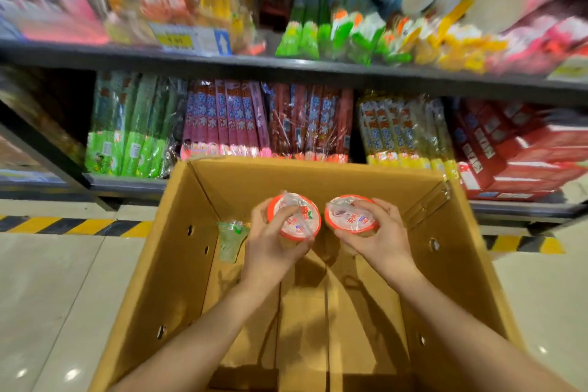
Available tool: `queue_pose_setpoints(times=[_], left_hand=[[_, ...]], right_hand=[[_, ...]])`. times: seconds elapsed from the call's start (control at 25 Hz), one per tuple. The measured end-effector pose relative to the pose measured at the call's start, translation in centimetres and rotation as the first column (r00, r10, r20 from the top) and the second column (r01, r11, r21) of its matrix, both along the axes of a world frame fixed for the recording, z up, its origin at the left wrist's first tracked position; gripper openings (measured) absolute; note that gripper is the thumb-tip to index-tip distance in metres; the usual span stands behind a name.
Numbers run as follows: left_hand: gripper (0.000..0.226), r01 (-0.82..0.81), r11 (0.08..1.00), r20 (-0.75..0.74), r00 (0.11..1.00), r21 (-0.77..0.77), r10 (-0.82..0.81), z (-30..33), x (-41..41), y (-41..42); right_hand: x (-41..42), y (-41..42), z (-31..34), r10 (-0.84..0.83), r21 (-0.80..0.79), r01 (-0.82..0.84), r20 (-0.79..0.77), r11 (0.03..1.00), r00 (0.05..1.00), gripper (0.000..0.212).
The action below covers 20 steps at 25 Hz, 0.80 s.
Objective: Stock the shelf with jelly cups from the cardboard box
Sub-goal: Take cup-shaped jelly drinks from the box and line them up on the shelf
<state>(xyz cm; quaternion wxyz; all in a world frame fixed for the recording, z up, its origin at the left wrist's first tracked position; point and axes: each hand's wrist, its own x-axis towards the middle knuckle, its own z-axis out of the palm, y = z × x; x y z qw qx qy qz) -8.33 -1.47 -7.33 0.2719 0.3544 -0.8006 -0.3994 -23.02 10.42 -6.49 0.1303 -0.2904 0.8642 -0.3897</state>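
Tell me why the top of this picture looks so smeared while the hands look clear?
In the head view, the upper shelf goods streak with motion blur and bend from the wide lens; both hands, left hand and right hand, and their jelly cups stay fairly sharp; lamp glare dots the floor.

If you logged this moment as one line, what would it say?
left hand: holds red-lidded jelly cup | right hand: holds another | both above cardboard box | green cup inside

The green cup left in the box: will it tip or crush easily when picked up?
The green cup leans on the box wall, narrow end down, so it probably tips if nudged. Its clear thin walls look squeezable; a gentle grip seems wise. It is probably light.
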Motion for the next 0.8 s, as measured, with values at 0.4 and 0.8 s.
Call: queue_pose_setpoints(times=[0.4, 0.8], left_hand=[[0.045, -0.021, 1.000, -0.128, 0.991, 0.007, 0.022, 28.1, -2.0, 0.2], [0.047, 0.099, 0.989, -0.256, 0.959, -0.109, -0.124, 59.9, -0.5, 1.7]], right_hand=[[0.0, 1.2, 28.5, -0.040, -0.174, 0.032, -0.042, 0.984, 0.998, 0.055], [2.6, 3.6, 59.8, -0.106, -0.431, 0.044, -0.122, 0.901, 0.987, 0.054]])
